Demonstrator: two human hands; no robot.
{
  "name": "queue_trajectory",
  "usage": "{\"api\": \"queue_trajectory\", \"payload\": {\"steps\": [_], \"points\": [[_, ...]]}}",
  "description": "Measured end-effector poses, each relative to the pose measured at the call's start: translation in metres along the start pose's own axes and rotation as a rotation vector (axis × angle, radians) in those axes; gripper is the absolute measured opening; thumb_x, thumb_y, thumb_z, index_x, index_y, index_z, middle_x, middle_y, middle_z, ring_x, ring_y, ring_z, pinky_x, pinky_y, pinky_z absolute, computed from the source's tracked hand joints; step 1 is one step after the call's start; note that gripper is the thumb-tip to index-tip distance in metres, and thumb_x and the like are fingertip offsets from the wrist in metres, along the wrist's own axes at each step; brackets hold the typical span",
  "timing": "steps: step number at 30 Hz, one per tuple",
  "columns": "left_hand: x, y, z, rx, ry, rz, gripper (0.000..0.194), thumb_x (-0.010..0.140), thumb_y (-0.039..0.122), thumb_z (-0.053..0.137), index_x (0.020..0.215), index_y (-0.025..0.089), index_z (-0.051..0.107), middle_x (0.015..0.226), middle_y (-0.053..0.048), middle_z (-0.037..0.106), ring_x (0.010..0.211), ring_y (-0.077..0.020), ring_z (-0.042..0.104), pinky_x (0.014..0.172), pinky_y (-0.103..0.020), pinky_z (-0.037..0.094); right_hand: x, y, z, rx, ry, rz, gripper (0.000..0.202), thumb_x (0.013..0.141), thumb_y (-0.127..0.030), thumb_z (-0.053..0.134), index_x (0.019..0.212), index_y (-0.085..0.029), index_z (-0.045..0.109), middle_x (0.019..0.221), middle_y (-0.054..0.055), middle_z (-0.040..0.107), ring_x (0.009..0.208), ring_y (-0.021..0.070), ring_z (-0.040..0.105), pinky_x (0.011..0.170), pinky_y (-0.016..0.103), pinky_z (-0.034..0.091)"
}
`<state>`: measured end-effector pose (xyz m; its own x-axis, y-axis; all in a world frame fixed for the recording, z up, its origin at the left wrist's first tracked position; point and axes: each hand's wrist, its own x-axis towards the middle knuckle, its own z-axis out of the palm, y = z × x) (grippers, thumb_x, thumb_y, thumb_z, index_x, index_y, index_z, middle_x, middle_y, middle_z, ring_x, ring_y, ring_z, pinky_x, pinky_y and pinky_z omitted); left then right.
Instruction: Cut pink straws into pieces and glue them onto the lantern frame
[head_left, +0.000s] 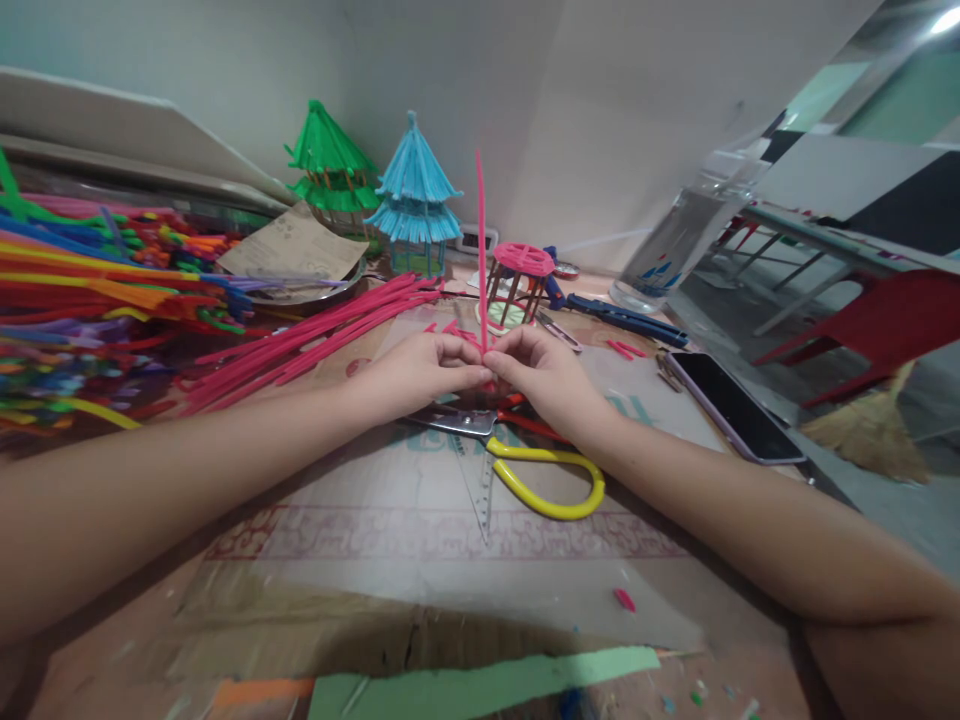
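A pink pipe cleaner [481, 240] stands upright between my two hands at the middle of the table. My left hand [431, 368] pinches its lower end from the left. From the right, the thumb and forefinger of my right hand [541, 375] close on the same end, fingertips nearly touching. Just behind stands a small round frame [523, 262] with a pink top and brown posts on a pale base. Below my hands lie yellow-handled scissors [551, 484] and a clear set square [480, 490]. A bundle of pink pipe cleaners [322, 335] lies to the left.
Many coloured pipe cleaners [97, 280] crowd the left side. Behind stand a green pagoda model [330, 150] and a blue one [417, 185]. On the right are a phone [735, 405], dark-blue pliers-like tool [630, 315] and clear water container [667, 240]. Cardboard [360, 570] covers the table.
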<state>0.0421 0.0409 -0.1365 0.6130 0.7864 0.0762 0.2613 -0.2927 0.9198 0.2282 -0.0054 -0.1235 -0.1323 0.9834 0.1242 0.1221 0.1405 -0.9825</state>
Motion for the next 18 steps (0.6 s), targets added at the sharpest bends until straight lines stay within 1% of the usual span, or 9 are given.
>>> {"api": "queue_trajectory", "payload": {"steps": [6,11,14,18], "points": [[0.0000,-0.0001,-0.0002,-0.005,-0.006,-0.002,0.035,0.081,0.051,0.071,0.092,0.017,0.074,0.083,-0.003,0.074,0.071,-0.0150,0.063,0.063,-0.026,0.044,0.0002,0.0010,0.0003,-0.006,-0.008,-0.001,0.026,0.077,-0.039,0.078,0.080,-0.021,0.058,0.073,-0.004,0.063,0.061,0.0107,0.060,0.058,0.025,0.055],[-0.0025,0.0012,0.0004,0.019,0.032,0.007,0.030,0.080,0.047,0.072,0.086,0.018,0.071,0.076,-0.001,0.072,0.065,-0.0134,0.061,0.058,-0.024,0.041,-0.0001,0.0023,0.0003,0.011,-0.041,-0.001,0.027,0.078,-0.040,0.076,0.083,-0.021,0.057,0.075,-0.004,0.062,0.062,0.0103,0.059,0.057,0.024,0.052],[-0.0031,0.0025,0.0013,0.009,0.045,0.009,0.030,0.080,0.047,0.072,0.085,0.018,0.072,0.077,-0.001,0.072,0.067,-0.0144,0.063,0.060,-0.025,0.043,-0.0007,0.0001,-0.0001,0.000,-0.055,-0.011,0.024,0.081,-0.039,0.073,0.083,-0.021,0.058,0.073,-0.004,0.062,0.060,0.0096,0.057,0.056,0.024,0.050],[-0.0027,0.0042,0.0022,-0.020,0.018,0.008,0.030,0.081,0.047,0.070,0.085,0.017,0.072,0.081,-0.003,0.074,0.073,-0.0162,0.066,0.067,-0.027,0.048,-0.0011,-0.0028,-0.0005,-0.012,-0.040,-0.027,0.023,0.081,-0.039,0.072,0.081,-0.020,0.059,0.069,-0.005,0.060,0.057,0.0094,0.056,0.056,0.024,0.051]]}}
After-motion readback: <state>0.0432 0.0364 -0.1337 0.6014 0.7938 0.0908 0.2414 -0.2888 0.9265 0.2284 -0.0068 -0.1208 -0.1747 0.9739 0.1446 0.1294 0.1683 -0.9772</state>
